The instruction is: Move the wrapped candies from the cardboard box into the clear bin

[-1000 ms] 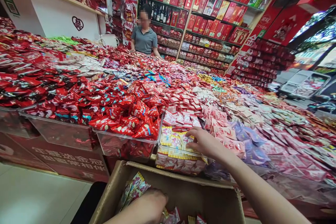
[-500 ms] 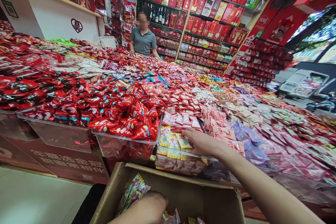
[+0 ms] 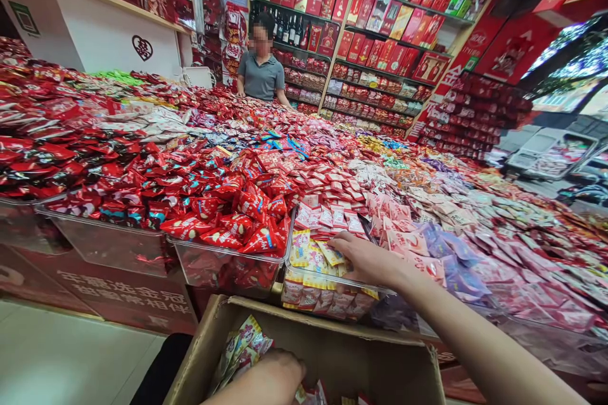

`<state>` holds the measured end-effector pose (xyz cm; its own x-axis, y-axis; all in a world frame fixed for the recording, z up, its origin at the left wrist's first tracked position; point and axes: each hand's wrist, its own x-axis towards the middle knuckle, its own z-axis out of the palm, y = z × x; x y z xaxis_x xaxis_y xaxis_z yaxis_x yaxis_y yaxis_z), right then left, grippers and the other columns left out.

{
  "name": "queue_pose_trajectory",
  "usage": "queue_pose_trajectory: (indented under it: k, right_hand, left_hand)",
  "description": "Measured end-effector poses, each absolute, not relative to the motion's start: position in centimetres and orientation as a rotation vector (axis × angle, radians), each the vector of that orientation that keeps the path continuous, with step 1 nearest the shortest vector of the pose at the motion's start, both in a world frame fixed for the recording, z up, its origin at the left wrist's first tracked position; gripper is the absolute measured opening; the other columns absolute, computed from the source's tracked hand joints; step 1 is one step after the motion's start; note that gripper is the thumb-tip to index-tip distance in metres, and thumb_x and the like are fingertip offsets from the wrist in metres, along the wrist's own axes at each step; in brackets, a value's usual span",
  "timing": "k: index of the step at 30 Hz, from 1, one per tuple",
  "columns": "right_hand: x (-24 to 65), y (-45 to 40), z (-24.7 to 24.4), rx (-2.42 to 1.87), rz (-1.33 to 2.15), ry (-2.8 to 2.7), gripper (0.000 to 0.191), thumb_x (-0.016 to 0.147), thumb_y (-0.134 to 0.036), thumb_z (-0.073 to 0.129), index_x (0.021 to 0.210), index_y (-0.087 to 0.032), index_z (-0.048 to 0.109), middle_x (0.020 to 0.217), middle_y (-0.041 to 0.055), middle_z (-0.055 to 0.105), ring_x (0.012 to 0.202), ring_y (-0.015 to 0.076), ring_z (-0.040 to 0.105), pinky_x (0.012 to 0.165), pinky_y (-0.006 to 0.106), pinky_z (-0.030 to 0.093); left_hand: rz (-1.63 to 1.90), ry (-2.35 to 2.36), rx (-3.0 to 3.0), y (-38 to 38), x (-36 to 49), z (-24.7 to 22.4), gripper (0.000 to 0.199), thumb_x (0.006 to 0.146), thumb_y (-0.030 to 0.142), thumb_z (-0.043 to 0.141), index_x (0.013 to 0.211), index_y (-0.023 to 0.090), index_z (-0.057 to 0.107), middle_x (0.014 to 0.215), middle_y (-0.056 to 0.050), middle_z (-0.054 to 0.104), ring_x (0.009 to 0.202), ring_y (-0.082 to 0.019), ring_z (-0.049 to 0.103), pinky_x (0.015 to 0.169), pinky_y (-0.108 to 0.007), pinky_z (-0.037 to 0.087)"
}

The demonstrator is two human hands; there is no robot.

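Note:
My right hand [image 3: 363, 257] rests on the small yellow-and-white candy packets [image 3: 315, 257] at the right side of a clear bin [image 3: 327, 280]; its fingers bend down over them, and whether it grips one is hidden. Down inside an open cardboard box [image 3: 375, 364] is my left hand [image 3: 280, 372], back of the hand up, its fingertips out of sight. Beside it in the box lie yellow-and-pink packets [image 3: 247, 345], with a few more below the hand.
Bins of red candy bags [image 3: 232, 228] stand left of the yellow packets, pink and purple bags [image 3: 449, 253] to the right. Behind the wide candy display, a person in a grey shirt [image 3: 261, 76] stands before shelves [image 3: 327, 22]. The box's rim [image 3: 323, 319] is close below the bins.
Both hands stay in nearly the same places. The view has shifted very slightly.

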<state>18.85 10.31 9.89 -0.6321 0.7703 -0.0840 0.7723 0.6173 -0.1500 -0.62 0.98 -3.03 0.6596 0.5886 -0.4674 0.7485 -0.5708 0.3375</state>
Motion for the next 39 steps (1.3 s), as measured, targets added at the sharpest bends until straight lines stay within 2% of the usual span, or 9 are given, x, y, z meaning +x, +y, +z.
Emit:
queue_pose_trajectory:
  k: [8, 15, 22, 26, 31, 36, 39]
  right_hand:
    - [18.6, 10.6, 9.8, 1.319, -0.153, 2.902, 0.059, 0.064, -0.031, 0.063, 0.117, -0.018, 0.042, 0.11, 0.0097, 0.045, 0.087, 0.0211, 0.053, 0.073, 0.029, 0.042]
    - [17.6, 10.9, 9.9, 1.239, -0.135, 2.971, 0.054, 0.063, -0.046, 0.062, 0.11, -0.02, 0.051, 0.099, 0.0084, 0.051, 0.086, 0.0217, 0.053, 0.071, 0.029, 0.041]
    - [17.0, 11.2, 9.4, 1.21, -0.127, 2.976, 0.046, 0.068, -0.042, 0.059, 0.106, -0.018, 0.051, 0.095, 0.0077, 0.052, 0.085, 0.0206, 0.052, 0.071, 0.028, 0.041]
    - [17.4, 11.3, 9.1, 1.237, -0.178, 2.991, 0.046, 0.07, -0.039, 0.057, 0.109, -0.017, 0.049, 0.097, 0.0087, 0.052, 0.086, 0.02, 0.052, 0.073, 0.029, 0.042]
    - [17.8, 11.4, 9.1, 1.274, -0.286, 3.014, 0.044, 0.067, -0.036, 0.061, 0.106, -0.016, 0.051, 0.1, 0.0091, 0.053, 0.089, 0.0205, 0.051, 0.076, 0.03, 0.041]
    - [18.3, 11.3, 9.2, 1.402, -0.439, 2.998, 0.038, 0.064, -0.034, 0.065, 0.095, -0.016, 0.053, 0.089, 0.0053, 0.057, 0.072, 0.0159, 0.052, 0.064, 0.026, 0.043]
    - [18.6, 11.1, 9.3, 1.325, -0.528, 3.021, 0.035, 0.065, -0.034, 0.063, 0.094, -0.016, 0.054, 0.091, 0.0058, 0.055, 0.069, 0.0139, 0.052, 0.061, 0.024, 0.043]
  left_hand:
    - [-0.432, 1.018, 2.359, 0.8, -0.6, -2.4, 0.037, 0.067, 0.026, 0.057, 0.101, 0.013, 0.058, 0.097, -0.014, 0.064, 0.089, -0.03, 0.059, 0.076, -0.038, 0.047]
    - [-0.393, 0.991, 2.341, 0.7, -0.5, -2.5, 0.031, 0.067, 0.019, 0.055, 0.097, 0.015, 0.06, 0.094, -0.012, 0.065, 0.087, -0.029, 0.059, 0.076, -0.038, 0.046]
    - [-0.317, 0.984, 2.343, 0.6, -0.7, -3.2, 0.025, 0.068, 0.021, 0.054, 0.093, 0.018, 0.06, 0.091, -0.009, 0.066, 0.085, -0.026, 0.059, 0.075, -0.035, 0.046]
    - [-0.303, 0.964, 2.368, 0.6, -0.8, -3.1, 0.026, 0.071, 0.022, 0.052, 0.096, 0.019, 0.059, 0.094, -0.008, 0.065, 0.087, -0.025, 0.059, 0.077, -0.035, 0.046]
    - [-0.383, 0.935, 2.376, 0.9, -0.5, -3.2, 0.029, 0.07, 0.017, 0.05, 0.097, 0.014, 0.06, 0.093, -0.014, 0.065, 0.086, -0.029, 0.06, 0.074, -0.038, 0.047]
    - [-0.36, 0.972, 2.339, 0.8, -0.5, -3.4, 0.032, 0.069, 0.014, 0.047, 0.098, 0.018, 0.06, 0.093, -0.01, 0.065, 0.085, -0.026, 0.06, 0.073, -0.035, 0.046]
    - [-0.318, 0.977, 2.343, 0.7, -0.5, -3.3, 0.031, 0.07, 0.016, 0.046, 0.097, 0.019, 0.061, 0.093, -0.01, 0.065, 0.084, -0.024, 0.059, 0.072, -0.033, 0.046]
